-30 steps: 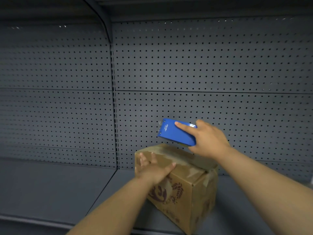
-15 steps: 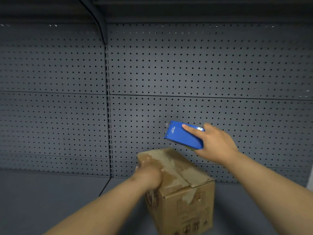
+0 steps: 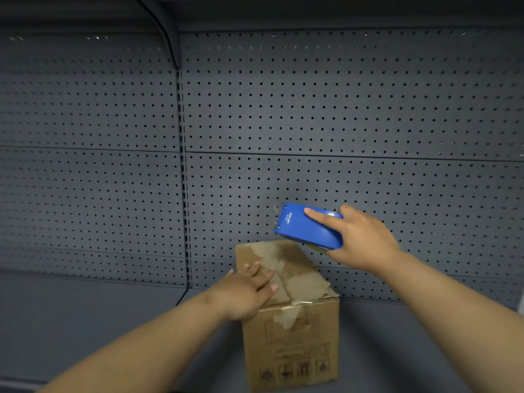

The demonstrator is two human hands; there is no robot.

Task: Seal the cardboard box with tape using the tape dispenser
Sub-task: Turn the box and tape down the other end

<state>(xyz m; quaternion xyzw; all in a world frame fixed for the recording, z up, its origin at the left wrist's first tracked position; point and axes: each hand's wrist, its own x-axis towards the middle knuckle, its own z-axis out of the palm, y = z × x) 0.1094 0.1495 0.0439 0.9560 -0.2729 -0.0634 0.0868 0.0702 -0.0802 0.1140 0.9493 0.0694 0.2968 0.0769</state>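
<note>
**Dispenser poised above the box**

Lower centre: left hand (image 3: 249, 293) lies flat, fingers spread, on the cardboard box (image 3: 289, 316), which looks light and worn. Right hand (image 3: 360, 242) grips the rigid blue tape dispenser (image 3: 306, 226) just above its far edge.

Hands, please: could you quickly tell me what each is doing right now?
Left hand: open, fingers flat on the cardboard box.
Right hand: holding the blue tape dispenser.
</note>
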